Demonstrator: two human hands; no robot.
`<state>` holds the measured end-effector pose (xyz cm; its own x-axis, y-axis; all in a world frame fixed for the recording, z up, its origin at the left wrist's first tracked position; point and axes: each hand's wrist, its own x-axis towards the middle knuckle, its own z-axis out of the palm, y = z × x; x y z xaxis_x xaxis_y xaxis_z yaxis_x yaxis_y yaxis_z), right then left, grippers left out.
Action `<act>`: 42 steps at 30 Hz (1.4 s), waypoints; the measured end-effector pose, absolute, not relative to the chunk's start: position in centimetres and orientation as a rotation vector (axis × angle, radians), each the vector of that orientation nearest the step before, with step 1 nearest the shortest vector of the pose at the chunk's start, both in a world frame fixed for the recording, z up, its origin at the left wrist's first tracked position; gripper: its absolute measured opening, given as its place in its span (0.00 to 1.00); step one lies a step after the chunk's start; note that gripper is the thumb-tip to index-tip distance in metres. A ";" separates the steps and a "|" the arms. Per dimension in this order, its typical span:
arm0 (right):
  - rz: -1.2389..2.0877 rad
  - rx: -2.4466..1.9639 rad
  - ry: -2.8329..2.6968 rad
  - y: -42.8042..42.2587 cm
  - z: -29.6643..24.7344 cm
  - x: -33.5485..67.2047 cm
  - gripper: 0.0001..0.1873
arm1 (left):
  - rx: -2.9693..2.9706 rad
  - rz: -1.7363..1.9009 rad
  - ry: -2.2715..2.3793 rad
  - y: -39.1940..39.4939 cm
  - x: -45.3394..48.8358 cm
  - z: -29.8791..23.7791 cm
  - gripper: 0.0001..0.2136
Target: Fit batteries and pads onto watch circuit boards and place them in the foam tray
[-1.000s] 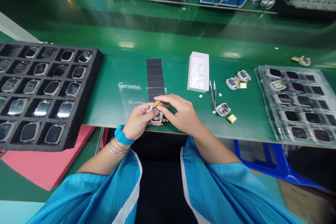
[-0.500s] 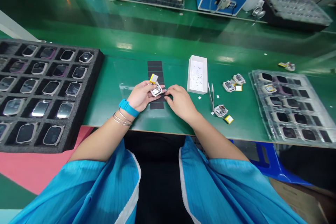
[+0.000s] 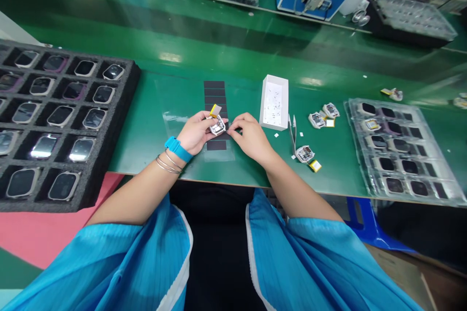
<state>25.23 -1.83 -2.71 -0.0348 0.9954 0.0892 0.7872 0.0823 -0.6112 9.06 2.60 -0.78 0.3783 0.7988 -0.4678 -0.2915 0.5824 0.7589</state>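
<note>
My left hand (image 3: 195, 132) is closed round a small watch body (image 3: 218, 127) whose yellow-edged battery (image 3: 215, 110) stands flipped up above it. My right hand (image 3: 250, 137) lies just to its right, fingertips pinched at the edge of a strip of dark rectangular pads (image 3: 214, 98) on a clear film (image 3: 175, 107). What the right fingertips hold is too small to make out. Both hands are over the green bench (image 3: 233, 53).
A black foam tray (image 3: 120, 121) of watch screens fills the left. A white box (image 3: 274, 101), tweezers (image 3: 293, 129), loose watch bodies (image 3: 305, 153) and a clear tray (image 3: 438, 189) of watch parts lie to the right. Equipment lines the far edge.
Both hands went forward from the bench's near edge to the dark pad strip. The battery now stands flipped up from the watch body, and my right fingers moved from it to the strip.
</note>
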 end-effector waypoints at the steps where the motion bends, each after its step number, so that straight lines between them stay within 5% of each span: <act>1: 0.540 -1.747 -1.897 -1.8 -2.8 25.2 0.05 | 0.633 0.757 0.938 2.6 9.0 -0.8 0.05; 12: 0.017 -1.247 -2.021 -5.0 -0.7 25.8 0.04 | 0.639 0.758 0.950 2.6 9.1 -0.5 0.05; 20: 0.849 -1.180 -1.713 -2.0 0.4 25.5 0.06 | 0.743 0.703 0.979 2.2 9.0 -0.4 0.04; 31: 0.928 -1.204 -1.652 -2.1 -0.8 25.2 0.12 | 0.800 0.616 1.001 2.0 9.1 -0.2 0.03; 42: 0.335 -1.224 -1.974 -2.6 -1.5 25.0 0.06 | 0.809 0.630 0.987 2.1 9.0 -0.5 0.03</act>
<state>25.00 -2.63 -1.47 -0.2379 0.8480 0.4736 0.6441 0.5027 -0.5766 9.02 2.07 -0.49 0.4223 0.7741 -0.4717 -0.1017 0.5575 0.8239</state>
